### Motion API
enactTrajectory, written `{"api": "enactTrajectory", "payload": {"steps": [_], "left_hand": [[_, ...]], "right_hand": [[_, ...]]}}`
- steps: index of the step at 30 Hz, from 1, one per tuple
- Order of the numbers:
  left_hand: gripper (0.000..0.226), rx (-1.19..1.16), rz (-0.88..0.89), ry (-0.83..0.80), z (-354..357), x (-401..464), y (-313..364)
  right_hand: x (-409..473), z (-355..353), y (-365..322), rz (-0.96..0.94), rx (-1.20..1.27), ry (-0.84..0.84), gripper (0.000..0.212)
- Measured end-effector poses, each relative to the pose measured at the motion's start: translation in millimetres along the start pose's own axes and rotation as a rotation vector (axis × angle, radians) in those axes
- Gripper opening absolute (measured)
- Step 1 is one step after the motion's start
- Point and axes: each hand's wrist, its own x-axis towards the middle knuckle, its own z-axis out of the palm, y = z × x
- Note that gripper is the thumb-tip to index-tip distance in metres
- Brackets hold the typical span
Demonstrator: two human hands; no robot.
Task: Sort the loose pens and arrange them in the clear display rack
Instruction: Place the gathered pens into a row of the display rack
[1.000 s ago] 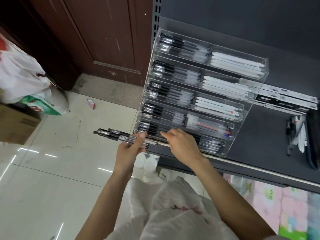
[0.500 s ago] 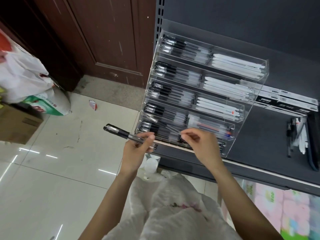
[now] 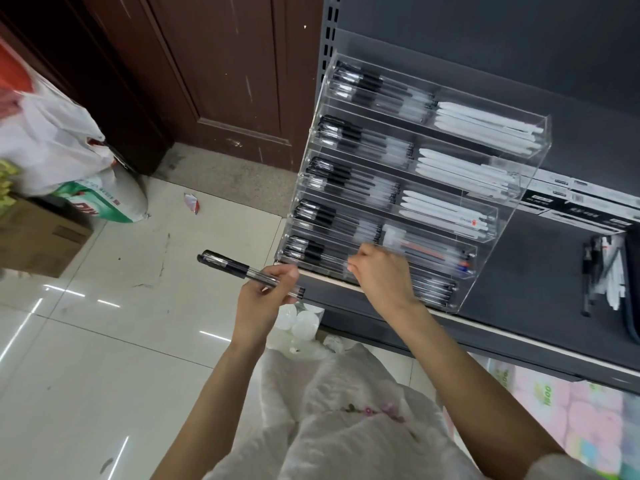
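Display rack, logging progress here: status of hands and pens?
Left hand grips black-capped pens, clear of the rack. Right hand curled at the clear display rack, lower tier; grip not visible. Nothing blocking.

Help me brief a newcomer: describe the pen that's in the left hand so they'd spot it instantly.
Start at the clear display rack on the dark shelf. Just left of its bottom tier, over the floor tiles, the left hand grips a black-capped pen. Unlike its lookalikes, it's outside the rack.
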Motion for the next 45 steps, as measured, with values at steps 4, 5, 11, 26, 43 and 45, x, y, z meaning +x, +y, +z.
{"api": "enactTrajectory", "payload": {"steps": [4,5,11,26,43,45], "left_hand": [[0.004,-0.005,-0.022,-0.032,5.1,-2.6,-5.3],[0.005,0.003,-0.023,-0.042,6.4,-2.7,-6.4],[0.005,0.003,-0.025,-0.075,17.7,-1.1,-5.2],[0.012,0.018,0.045,-0.254,44.9,0.8,5.4],[0.015,0.097,-0.058,-0.106,12.2,9.8,-5.0],[0.011,0.139,-0.051,-0.114,14.9,9.7,-4.3]], "right_hand": [[0.4,6.9,-5.9,-0.018,-0.113,0.009,0.029],[1.1,8.5,-6.1,-0.03,-0.116,0.036,0.03],[-9.0,-12.3,-9.2,-0.03,0.2,0.227,0.007],[-42.2,-38.1,-3.2,0.198,1.083,-0.072,0.009],[-21.4,6.7,17.6,0.294,0.552,0.313,0.008],[-17.3,10.9,13.6,0.255,0.437,0.325,0.007]]}}
